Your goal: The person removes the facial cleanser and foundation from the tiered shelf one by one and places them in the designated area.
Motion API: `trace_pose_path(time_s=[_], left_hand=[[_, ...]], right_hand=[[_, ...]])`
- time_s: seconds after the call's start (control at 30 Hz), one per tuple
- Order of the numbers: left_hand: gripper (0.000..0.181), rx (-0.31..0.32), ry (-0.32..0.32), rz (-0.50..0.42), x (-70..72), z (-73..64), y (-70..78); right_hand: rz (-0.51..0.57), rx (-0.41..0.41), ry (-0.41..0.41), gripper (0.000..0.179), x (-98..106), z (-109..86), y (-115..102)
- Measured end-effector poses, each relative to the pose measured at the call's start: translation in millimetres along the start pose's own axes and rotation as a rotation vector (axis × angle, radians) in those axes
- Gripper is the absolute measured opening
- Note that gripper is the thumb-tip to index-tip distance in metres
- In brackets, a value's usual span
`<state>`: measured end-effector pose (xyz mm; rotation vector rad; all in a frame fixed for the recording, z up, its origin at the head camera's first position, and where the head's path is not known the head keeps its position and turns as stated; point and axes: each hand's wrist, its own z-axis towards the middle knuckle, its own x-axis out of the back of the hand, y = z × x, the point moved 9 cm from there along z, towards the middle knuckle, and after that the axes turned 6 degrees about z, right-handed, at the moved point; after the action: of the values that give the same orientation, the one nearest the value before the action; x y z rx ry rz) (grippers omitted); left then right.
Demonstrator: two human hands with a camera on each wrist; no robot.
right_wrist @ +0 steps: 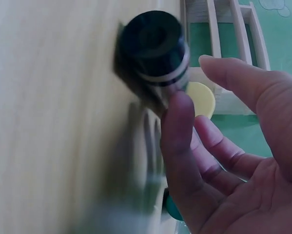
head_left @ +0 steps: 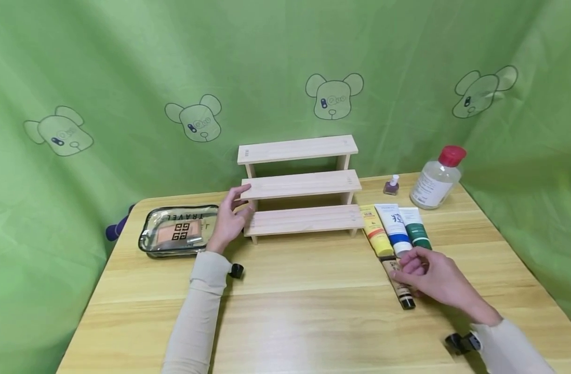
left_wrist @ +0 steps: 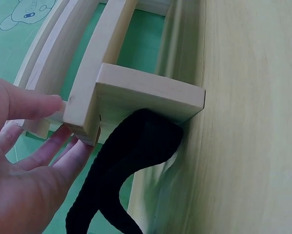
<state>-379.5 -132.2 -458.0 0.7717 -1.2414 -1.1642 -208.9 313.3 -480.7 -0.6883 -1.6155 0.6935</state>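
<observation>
My left hand point(head_left: 230, 218) is at the left end of a three-tier wooden shelf rack point(head_left: 301, 185). In the left wrist view the thumb lies against one side of a board end point(left_wrist: 80, 114) and the fingers bend behind it. My right hand point(head_left: 435, 275) is beside and over a small beige tube point(head_left: 397, 283) with a black cap point(right_wrist: 153, 41), thumb and fingers apart. One finger reaches the tube in the right wrist view; no grip shows. Behind it lie a yellow tube point(head_left: 376, 231), a white-and-blue tube point(head_left: 394, 226) and a white-and-green tube point(head_left: 416, 228).
A clear travel pouch point(head_left: 177, 231) holding a peach-coloured item lies left of the rack. Toward the back right stand a purple nail polish bottle point(head_left: 391, 185) and a clear bottle point(head_left: 435, 184) with a red cap. A green curtain point(head_left: 266, 62) hangs behind the wooden table point(head_left: 285, 311).
</observation>
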Motion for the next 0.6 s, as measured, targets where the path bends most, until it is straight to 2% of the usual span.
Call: trace_pose_path(time_s=[0.2, 0.3, 0.47, 0.6], left_hand=[[0.059, 0.000, 0.005, 0.025, -1.0, -2.6, 3.6], [0.063, 0.008, 0.014, 0.043, -4.4, -4.3, 7.1], [0.072, -0.001, 0.053, 0.076, -6.7, -6.9, 12.5], [0.077, -0.025, 0.086, 0.147, -8.9, -8.1, 19.5]], right_hand=[[0.009, -0.025, -0.007, 0.053, 5.2, 1.3, -4.2], [-0.005, -0.011, 0.006, 0.052, 6.9, 2.8, -10.5], [0.016, 0.080, 0.041, 0.042, 4.4, 11.6, -32.3], [0.020, 0.212, 0.088, 0.033, 4.2, 19.8, -56.0]])
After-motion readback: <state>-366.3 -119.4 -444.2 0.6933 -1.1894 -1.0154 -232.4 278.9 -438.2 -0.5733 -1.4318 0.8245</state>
